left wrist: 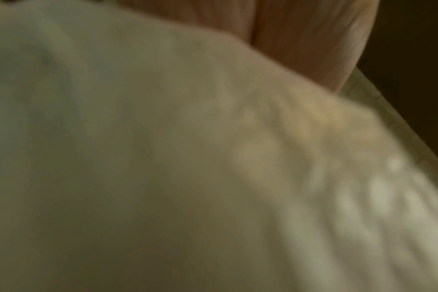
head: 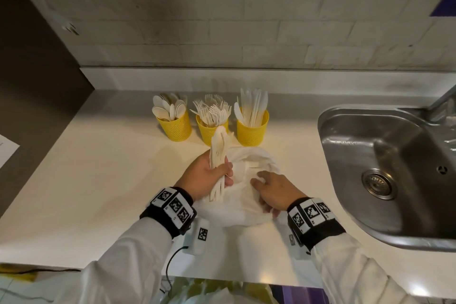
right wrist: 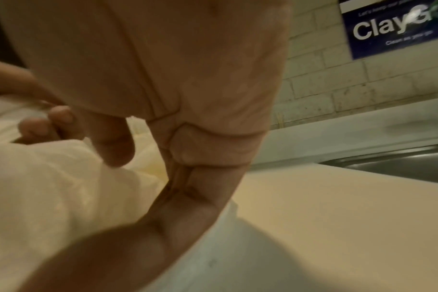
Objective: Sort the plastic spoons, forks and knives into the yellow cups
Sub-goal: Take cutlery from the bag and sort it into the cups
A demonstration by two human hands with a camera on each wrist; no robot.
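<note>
Three yellow cups stand in a row at the back of the counter: the spoon cup (head: 175, 127), the fork cup (head: 209, 132) and the knife cup (head: 252, 132), each full of white cutlery. My left hand (head: 209, 176) grips a bundle of white plastic cutlery (head: 218, 148), heads pointing towards the fork cup. Just to its right lies a crumpled white plastic bag (head: 243, 210). My right hand (head: 274, 190) holds it, fingers (right wrist: 60, 116) curled into the plastic (right wrist: 50, 187). The left wrist view is blurred, mostly white plastic (left wrist: 163, 158) with fingers (left wrist: 300, 39) at the top.
A steel sink (head: 385, 155) is sunk into the cream counter (head: 98, 180) on the right, its rim (right wrist: 400, 164) close to my right hand. A sheet of paper (head: 6, 150) lies at the far left. A blue poster (right wrist: 393, 27) hangs on the brick wall.
</note>
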